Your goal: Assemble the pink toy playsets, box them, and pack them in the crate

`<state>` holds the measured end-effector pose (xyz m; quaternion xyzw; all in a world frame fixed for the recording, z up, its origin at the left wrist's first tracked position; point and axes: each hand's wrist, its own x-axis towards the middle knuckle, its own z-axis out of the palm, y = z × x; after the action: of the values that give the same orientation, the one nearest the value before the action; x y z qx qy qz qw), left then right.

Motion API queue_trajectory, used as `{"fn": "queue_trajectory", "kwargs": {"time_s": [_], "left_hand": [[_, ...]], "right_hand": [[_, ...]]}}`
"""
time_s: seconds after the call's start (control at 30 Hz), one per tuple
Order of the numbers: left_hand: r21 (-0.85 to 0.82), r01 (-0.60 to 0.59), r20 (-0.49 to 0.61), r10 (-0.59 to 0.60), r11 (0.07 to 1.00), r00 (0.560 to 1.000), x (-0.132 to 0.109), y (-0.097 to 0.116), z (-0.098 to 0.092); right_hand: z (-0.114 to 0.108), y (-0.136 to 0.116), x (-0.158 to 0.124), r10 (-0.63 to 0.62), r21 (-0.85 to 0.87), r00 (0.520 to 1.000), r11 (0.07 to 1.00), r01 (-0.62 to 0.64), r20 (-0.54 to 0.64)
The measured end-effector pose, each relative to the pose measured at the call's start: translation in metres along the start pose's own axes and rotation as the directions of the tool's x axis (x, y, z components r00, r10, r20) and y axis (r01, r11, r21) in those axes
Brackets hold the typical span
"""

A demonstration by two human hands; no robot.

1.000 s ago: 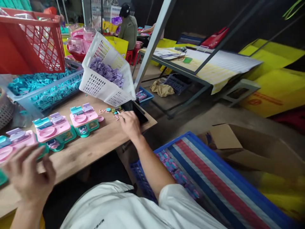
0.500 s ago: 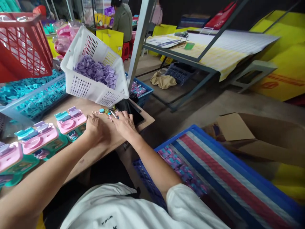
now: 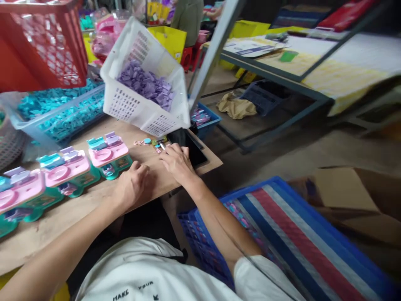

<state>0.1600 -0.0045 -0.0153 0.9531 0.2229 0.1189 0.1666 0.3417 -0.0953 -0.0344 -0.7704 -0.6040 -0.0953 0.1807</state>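
My left hand rests on the wooden table with its fingers curled in; whatever it may hold is hidden. It is just right of a row of three pink-and-teal plastic toys, topped with lilac and teal parts. My right hand has its fingers bent down together at the tabletop, close to small pink pieces and a short silvery stick. Its fingertips are partly hidden, so what they pinch cannot be made out. A round blue piece lies beyond, and a dark flat tablet-like object lies beside the right hand.
A tilted white basket of lilac parts stands at the back. Left of it are a clear blue bin of teal parts and a red crate. A blue crate under striped cloth stands right of my legs. A metal post rises behind.
My left hand has drawn back toward me, away from the nearest toy. My right hand stays by the small parts. The whole view has shifted as my head turned left.
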Motion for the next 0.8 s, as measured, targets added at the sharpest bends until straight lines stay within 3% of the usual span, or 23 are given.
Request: {"fn": "queue_trajectory", "kwargs": {"time_s": [0.1, 0.2, 0.3, 0.37, 0.43, 0.57, 0.7, 0.8], "left_hand": [[-0.303, 0.039, -0.062, -0.061, 0.952, 0.996, -0.036, -0.019, 0.000], [-0.577, 0.202, 0.042, -0.219, 0.791, 0.975, -0.067, -0.031, -0.008], [-0.820, 0.379, 0.220, -0.376, 0.429, 0.900, -0.088, -0.034, -0.015], [-0.894, 0.413, 0.315, -0.412, 0.174, 0.855, -0.096, -0.033, -0.020], [-0.917, 0.400, 0.360, -0.423, 0.006, 0.832, -0.101, -0.030, -0.025], [-0.933, 0.342, 0.352, -0.470, -0.111, 0.809, -0.111, -0.032, -0.039], [-0.923, 0.347, 0.384, -0.475, -0.167, 0.792, -0.120, -0.041, -0.046], [-0.918, 0.344, 0.396, -0.482, -0.196, 0.782, -0.123, -0.045, -0.043]], "right_hand": [[0.004, 0.002, -0.001, -0.002, 0.017, 1.000, 1.000, 0.002, 0.004], [0.005, -0.005, 0.000, -0.001, 0.150, 1.000, 0.989, 0.001, -0.002], [0.005, -0.038, -0.001, -0.020, 0.492, 0.999, 0.870, 0.033, -0.033], [0.010, -0.074, -0.004, -0.008, 0.707, 0.998, 0.705, 0.053, -0.067], [0.018, -0.110, -0.008, 0.012, 0.816, 0.995, 0.573, 0.074, -0.099], [0.032, -0.151, -0.012, -0.076, 0.837, 0.985, 0.519, 0.172, -0.156], [0.034, -0.150, -0.010, -0.261, 0.823, 0.947, 0.484, 0.298, -0.189], [0.033, -0.145, -0.009, -0.289, 0.825, 0.941, 0.479, 0.300, -0.174]]}}
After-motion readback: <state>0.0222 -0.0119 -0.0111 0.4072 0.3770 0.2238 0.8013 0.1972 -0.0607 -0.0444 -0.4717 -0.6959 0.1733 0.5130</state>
